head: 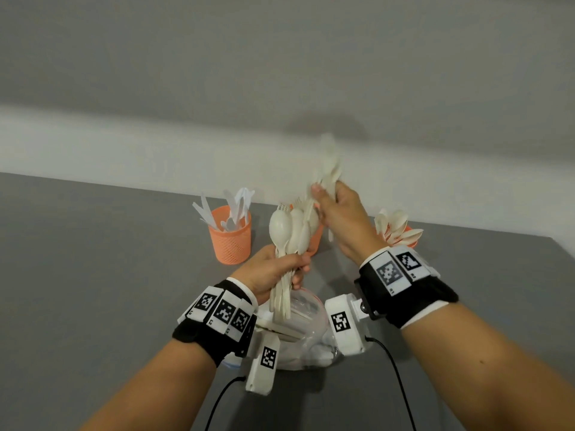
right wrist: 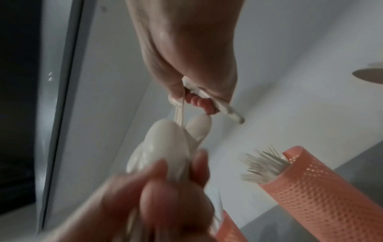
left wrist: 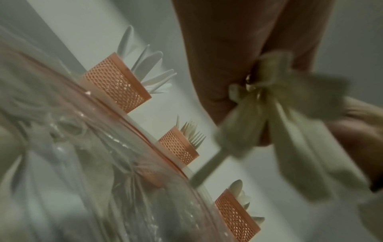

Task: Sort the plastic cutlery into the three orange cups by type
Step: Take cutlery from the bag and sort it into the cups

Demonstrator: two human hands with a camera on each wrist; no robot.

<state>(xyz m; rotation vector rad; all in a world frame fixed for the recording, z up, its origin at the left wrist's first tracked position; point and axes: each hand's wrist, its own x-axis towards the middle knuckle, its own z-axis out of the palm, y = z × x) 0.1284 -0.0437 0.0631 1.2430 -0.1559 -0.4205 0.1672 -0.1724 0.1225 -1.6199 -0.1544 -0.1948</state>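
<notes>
My left hand [head: 297, 270] grips a bundle of white plastic cutlery [head: 287, 231] by the handles, spoon bowls and some fork tines pointing up. My right hand [head: 323, 195] is raised above it and grips a few blurred spoons [head: 330, 169]. Three orange mesh cups stand behind: the left cup [head: 231, 241] holds knives, the middle cup [head: 315, 241] is mostly hidden by my hands, and the right cup [head: 404, 236] holds spoons. The left wrist view shows the knife cup [left wrist: 118, 83], fork cup [left wrist: 178, 145] and spoon cup [left wrist: 236, 216]. In the right wrist view the fork cup [right wrist: 311, 188] lies beside the spoon bowls [right wrist: 165, 144].
A clear plastic bag [head: 306, 318] with more cutlery lies on the grey table [head: 93, 290] under my wrists. A white wall runs just behind the cups. The table's right edge slopes away at the far right.
</notes>
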